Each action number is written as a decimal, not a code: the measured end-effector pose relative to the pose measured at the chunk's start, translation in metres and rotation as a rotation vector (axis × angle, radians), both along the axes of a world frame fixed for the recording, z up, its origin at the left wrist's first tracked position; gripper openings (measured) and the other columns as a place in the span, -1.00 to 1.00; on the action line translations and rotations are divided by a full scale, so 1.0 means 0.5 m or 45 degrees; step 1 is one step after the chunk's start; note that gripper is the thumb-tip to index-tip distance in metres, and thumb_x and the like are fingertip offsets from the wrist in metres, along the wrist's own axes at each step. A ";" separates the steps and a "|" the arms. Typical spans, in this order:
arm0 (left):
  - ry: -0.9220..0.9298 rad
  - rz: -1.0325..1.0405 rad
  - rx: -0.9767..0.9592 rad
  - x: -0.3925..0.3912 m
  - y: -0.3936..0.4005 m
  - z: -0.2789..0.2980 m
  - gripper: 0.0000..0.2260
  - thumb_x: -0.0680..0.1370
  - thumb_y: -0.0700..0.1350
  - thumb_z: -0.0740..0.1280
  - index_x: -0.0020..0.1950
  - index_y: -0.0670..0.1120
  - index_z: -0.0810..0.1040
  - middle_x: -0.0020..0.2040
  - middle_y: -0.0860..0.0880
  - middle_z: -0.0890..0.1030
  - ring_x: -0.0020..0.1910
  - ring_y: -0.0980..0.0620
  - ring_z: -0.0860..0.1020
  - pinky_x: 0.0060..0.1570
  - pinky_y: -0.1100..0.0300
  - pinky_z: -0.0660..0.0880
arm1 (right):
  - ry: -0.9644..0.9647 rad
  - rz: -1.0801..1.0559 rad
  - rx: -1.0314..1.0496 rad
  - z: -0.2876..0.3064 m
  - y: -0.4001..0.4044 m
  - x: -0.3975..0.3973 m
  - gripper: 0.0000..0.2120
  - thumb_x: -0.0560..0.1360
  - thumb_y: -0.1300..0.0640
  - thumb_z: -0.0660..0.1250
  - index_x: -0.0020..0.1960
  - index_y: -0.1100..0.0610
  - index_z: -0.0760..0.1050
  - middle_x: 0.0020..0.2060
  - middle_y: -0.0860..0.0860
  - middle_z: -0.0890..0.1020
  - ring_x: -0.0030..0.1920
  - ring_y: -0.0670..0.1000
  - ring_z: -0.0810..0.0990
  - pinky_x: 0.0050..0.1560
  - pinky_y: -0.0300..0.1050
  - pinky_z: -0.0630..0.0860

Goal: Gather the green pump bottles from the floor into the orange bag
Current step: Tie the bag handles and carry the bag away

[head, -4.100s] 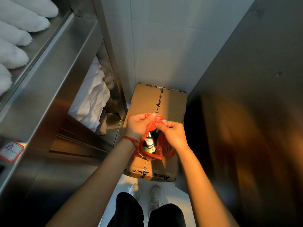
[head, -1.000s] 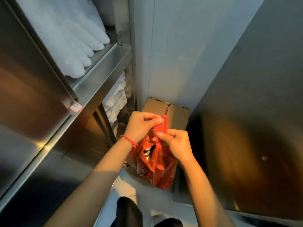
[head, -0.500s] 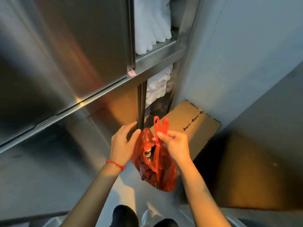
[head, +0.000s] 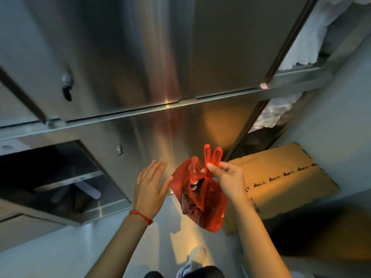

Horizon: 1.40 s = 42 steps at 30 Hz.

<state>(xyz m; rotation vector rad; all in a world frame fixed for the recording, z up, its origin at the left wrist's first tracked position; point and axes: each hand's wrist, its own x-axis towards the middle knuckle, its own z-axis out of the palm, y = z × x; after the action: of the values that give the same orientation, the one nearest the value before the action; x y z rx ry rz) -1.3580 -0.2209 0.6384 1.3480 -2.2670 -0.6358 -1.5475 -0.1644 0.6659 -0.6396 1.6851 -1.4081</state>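
The orange plastic bag [head: 202, 201] hangs in the air in front of me, above the floor. My right hand [head: 227, 178] pinches its two handle loops together near the top. A pump bottle's pale head [head: 194, 185] shows through the bag's mouth; the rest of the contents is hidden by the plastic. My left hand [head: 149, 187], with a red string at the wrist, is off the bag just to its left, palm flat and fingers spread, holding nothing.
A steel cabinet [head: 140, 67] fills the view ahead, with an open lower compartment [head: 60, 181] at left. White towels [head: 313, 41] sit on shelves at the upper right. A flat cardboard box [head: 285, 181] lies on the floor at right. My shoe [head: 195, 257] is below.
My view has swung left, away from the cardboard box towards the cabinet. My left hand has let go of the bag and spread its fingers; my right hand alone holds the handles and the bag now hangs free.
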 end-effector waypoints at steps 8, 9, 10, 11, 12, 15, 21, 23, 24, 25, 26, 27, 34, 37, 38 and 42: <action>-0.085 0.447 0.038 0.269 0.072 0.014 -0.22 0.45 0.37 -0.22 0.32 -0.15 0.39 0.35 -0.18 0.42 0.37 -0.16 0.31 0.34 -0.12 0.23 | 0.000 0.382 0.013 0.016 -0.050 0.245 -0.83 0.42 0.27 0.37 -0.33 0.15 0.65 -0.47 -0.05 0.68 -0.43 -0.07 0.61 -0.37 -0.19 0.55; -0.101 0.505 0.042 0.295 0.081 0.017 -0.23 0.46 0.36 -0.23 0.32 -0.15 0.39 0.34 -0.18 0.43 0.37 -0.16 0.32 0.33 -0.11 0.23 | -0.001 0.448 0.025 0.016 -0.054 0.274 -0.81 0.43 0.25 0.37 -0.34 0.13 0.65 -0.47 -0.05 0.68 -0.44 -0.09 0.61 -0.44 -0.22 0.53; -0.117 0.564 0.050 0.319 0.092 0.018 -0.23 0.46 0.35 -0.23 0.31 -0.15 0.40 0.34 -0.18 0.44 0.37 -0.16 0.33 0.33 -0.11 0.24 | -0.002 0.511 0.041 0.013 -0.057 0.302 -0.79 0.43 0.23 0.38 -0.37 0.10 0.64 -0.46 -0.05 0.68 -0.45 -0.10 0.61 -0.49 -0.24 0.52; -0.130 0.625 0.054 0.342 0.104 0.020 -0.24 0.47 0.34 -0.22 0.31 -0.16 0.41 0.33 -0.18 0.45 0.36 -0.17 0.34 0.32 -0.12 0.26 | -0.011 0.564 0.056 0.007 -0.060 0.330 -0.78 0.43 0.22 0.38 -0.38 0.09 0.64 -0.45 -0.05 0.69 -0.45 -0.09 0.61 -0.51 -0.24 0.51; -0.140 0.690 0.057 0.364 0.116 0.022 -0.25 0.48 0.32 -0.22 0.29 -0.16 0.42 0.31 -0.19 0.46 0.34 -0.18 0.36 0.30 -0.13 0.27 | -0.031 0.615 0.073 0.000 -0.064 0.357 -0.79 0.43 0.21 0.38 -0.37 0.09 0.63 -0.44 -0.04 0.69 -0.45 -0.10 0.61 -0.53 -0.25 0.51; -0.180 0.887 0.094 0.426 0.158 0.028 -0.29 0.52 0.28 -0.19 0.26 -0.19 0.46 0.26 -0.23 0.51 0.27 -0.24 0.43 0.24 -0.19 0.33 | -0.063 0.798 0.131 -0.019 -0.073 0.443 -0.84 0.44 0.15 0.38 -0.31 0.10 0.63 -0.40 -0.04 0.70 -0.43 -0.13 0.62 -0.53 -0.27 0.49; -0.234 1.271 0.149 0.535 0.248 0.024 -0.30 0.54 0.25 -0.20 0.26 -0.21 0.46 0.26 -0.23 0.50 0.27 -0.27 0.42 0.21 -0.23 0.35 | -0.035 1.176 0.109 -0.025 -0.094 0.616 -0.80 0.43 0.16 0.38 -0.34 -0.01 0.66 -0.36 -0.06 0.71 -0.25 -0.08 0.69 -0.17 -0.21 0.54; -0.230 1.386 0.172 0.569 0.281 0.018 -0.31 0.54 0.25 -0.19 0.27 -0.20 0.45 0.27 -0.22 0.50 0.28 -0.26 0.41 0.21 -0.22 0.37 | -0.027 1.277 0.104 -0.025 -0.096 0.673 -0.77 0.43 0.18 0.38 -0.36 -0.02 0.65 -0.37 -0.06 0.71 -0.28 -0.09 0.68 -0.24 -0.26 0.54; -0.225 1.436 0.193 0.586 0.296 0.016 -0.31 0.53 0.25 -0.19 0.28 -0.20 0.44 0.28 -0.22 0.49 0.30 -0.25 0.40 0.23 -0.21 0.37 | -0.017 1.317 0.101 -0.025 -0.094 0.699 -0.77 0.43 0.18 0.39 -0.37 -0.02 0.65 -0.38 -0.07 0.71 -0.30 -0.10 0.68 -0.28 -0.29 0.54; -0.228 1.484 0.206 0.603 0.312 0.014 -0.31 0.53 0.25 -0.19 0.28 -0.20 0.44 0.29 -0.21 0.49 0.30 -0.25 0.40 0.23 -0.20 0.37 | -0.010 1.356 0.099 -0.025 -0.091 0.725 -0.78 0.43 0.17 0.39 -0.37 -0.01 0.64 -0.38 -0.07 0.71 -0.31 -0.10 0.67 -0.31 -0.31 0.53; -0.238 1.529 0.212 0.620 0.327 0.011 -0.32 0.54 0.24 -0.18 0.28 -0.20 0.45 0.28 -0.21 0.49 0.29 -0.25 0.41 0.21 -0.19 0.38 | -0.011 1.395 0.097 -0.026 -0.087 0.751 -0.79 0.44 0.17 0.38 -0.35 0.01 0.64 -0.38 -0.08 0.71 -0.30 -0.11 0.67 -0.31 -0.31 0.53; -0.247 1.568 0.223 0.636 0.342 0.008 -0.33 0.55 0.24 -0.18 0.27 -0.20 0.45 0.27 -0.22 0.50 0.28 -0.25 0.42 0.20 -0.19 0.39 | -0.012 1.431 0.095 -0.028 -0.083 0.776 -0.82 0.44 0.17 0.38 -0.32 0.02 0.63 -0.38 -0.08 0.71 -0.29 -0.12 0.67 -0.29 -0.31 0.53; -0.206 1.796 0.276 0.784 0.420 -0.013 -0.32 0.54 0.25 -0.19 0.26 -0.19 0.47 0.27 -0.20 0.51 0.28 -0.25 0.42 0.20 -0.20 0.39 | -0.039 1.612 0.113 -0.047 -0.052 0.975 -0.93 0.44 0.18 0.37 -0.19 0.09 0.63 -0.39 -0.06 0.70 -0.36 -0.16 0.66 -0.44 -0.45 0.47; -0.183 1.846 0.283 0.878 0.442 -0.024 -0.30 0.53 0.26 -0.22 0.27 -0.18 0.45 0.29 -0.19 0.49 0.30 -0.23 0.40 0.22 -0.18 0.36 | -0.068 1.657 0.157 -0.062 -0.041 1.082 -0.93 0.44 0.23 0.37 -0.17 0.15 0.63 -0.42 -0.03 0.70 -0.37 -0.12 0.66 -0.42 -0.41 0.49; -0.181 1.859 0.280 0.914 0.450 -0.027 -0.28 0.52 0.27 -0.24 0.28 -0.17 0.44 0.30 -0.18 0.48 0.32 -0.22 0.38 0.25 -0.16 0.34 | -0.069 1.668 0.164 -0.064 -0.036 1.120 -0.92 0.44 0.24 0.37 -0.19 0.15 0.63 -0.42 -0.02 0.70 -0.37 -0.12 0.66 -0.41 -0.40 0.49; -0.176 1.901 0.269 1.056 0.479 -0.030 -0.22 0.47 0.32 -0.30 0.34 -0.14 0.38 0.36 -0.15 0.41 0.39 -0.18 0.29 0.33 -0.12 0.23 | -0.049 1.687 0.163 -0.071 -0.018 1.269 -0.90 0.42 0.25 0.38 -0.25 0.16 0.65 -0.41 0.02 0.70 -0.36 -0.08 0.66 -0.36 -0.34 0.53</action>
<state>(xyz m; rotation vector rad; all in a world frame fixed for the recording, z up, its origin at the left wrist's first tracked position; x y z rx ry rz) -0.8299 0.0186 0.6233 2.6122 -0.7116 -0.1949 -0.9130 -0.1733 0.6306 -1.2882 0.8847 -0.3358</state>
